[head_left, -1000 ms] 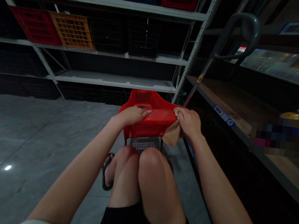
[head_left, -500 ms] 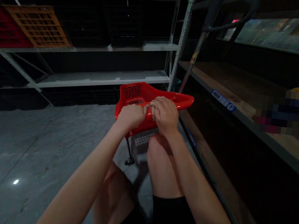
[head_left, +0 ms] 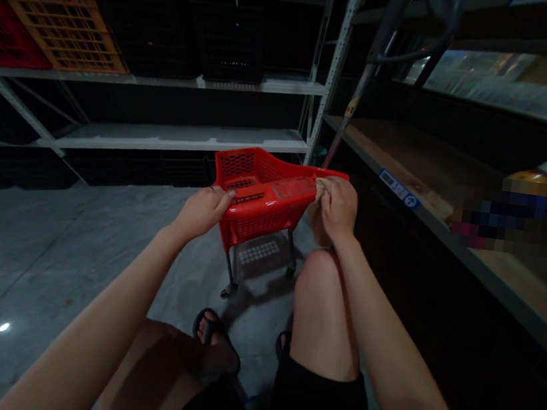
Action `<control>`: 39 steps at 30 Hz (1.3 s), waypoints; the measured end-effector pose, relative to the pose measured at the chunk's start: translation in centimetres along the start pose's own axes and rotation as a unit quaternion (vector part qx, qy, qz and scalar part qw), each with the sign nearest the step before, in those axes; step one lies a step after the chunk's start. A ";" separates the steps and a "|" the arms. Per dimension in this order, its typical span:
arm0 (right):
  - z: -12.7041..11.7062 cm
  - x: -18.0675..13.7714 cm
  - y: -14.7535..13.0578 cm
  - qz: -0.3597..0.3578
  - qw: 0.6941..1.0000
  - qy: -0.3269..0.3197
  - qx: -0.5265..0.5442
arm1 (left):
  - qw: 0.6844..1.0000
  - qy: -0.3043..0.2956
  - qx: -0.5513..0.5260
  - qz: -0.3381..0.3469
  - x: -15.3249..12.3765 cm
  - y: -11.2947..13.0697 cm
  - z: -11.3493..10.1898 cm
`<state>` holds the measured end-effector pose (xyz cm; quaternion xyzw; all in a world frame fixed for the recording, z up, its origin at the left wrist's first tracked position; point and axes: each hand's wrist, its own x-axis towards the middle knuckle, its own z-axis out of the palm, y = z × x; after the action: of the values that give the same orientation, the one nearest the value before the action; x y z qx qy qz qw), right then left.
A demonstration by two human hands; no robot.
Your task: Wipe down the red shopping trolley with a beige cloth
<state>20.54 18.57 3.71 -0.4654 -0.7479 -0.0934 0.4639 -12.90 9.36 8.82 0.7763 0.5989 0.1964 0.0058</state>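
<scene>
The grey floor (head_left: 96, 249) is bordered by a pale metal rack (head_left: 186, 138), before which a red cart (head_left: 255, 228) is set; its near handle (head_left: 274, 197) is gripped at the left end by the left hand (head_left: 202, 210), while the right hand (head_left: 341, 208) is closed at the other end around a bunched beige cloth (head_left: 321, 188)

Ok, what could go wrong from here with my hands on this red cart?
The red cart stands on wheels, so pressure from your left hand and right hand might set it rolling. Rolling backward, it could catch your open sandal. The cloth in your right hand might also slip on the glossy handle.
</scene>
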 end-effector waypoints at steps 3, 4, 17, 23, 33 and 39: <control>0.5 -0.1 -1.8 -0.031 0.998 0.001 0.047 | 0.998 0.052 -0.039 -0.016 0.2 0.3 1.4; 0.7 0.0 -2.8 -0.056 0.996 -0.014 0.062 | 0.996 0.064 -0.052 -0.016 0.3 0.4 1.6; 3.7 3.4 -6.5 -0.272 0.941 -0.174 0.101 | 0.985 0.151 -0.071 -0.051 4.2 2.9 4.4; 5.0 4.7 0.6 -0.201 0.965 -0.112 0.129 | 0.991 0.088 -0.094 -0.044 6.5 4.2 4.7; 5.9 3.4 -5.1 -0.137 0.966 -0.133 0.176 | 0.979 0.080 -0.117 -0.148 10.4 6.2 6.7; 3.8 3.0 -0.1 -0.173 0.961 -0.138 0.166 | 0.945 0.007 -0.310 -0.107 10.1 5.8 6.0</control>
<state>17.78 22.53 4.03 -0.2535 -0.8786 0.0185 0.4042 -3.60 18.52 7.70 0.6660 0.5878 0.3765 0.2629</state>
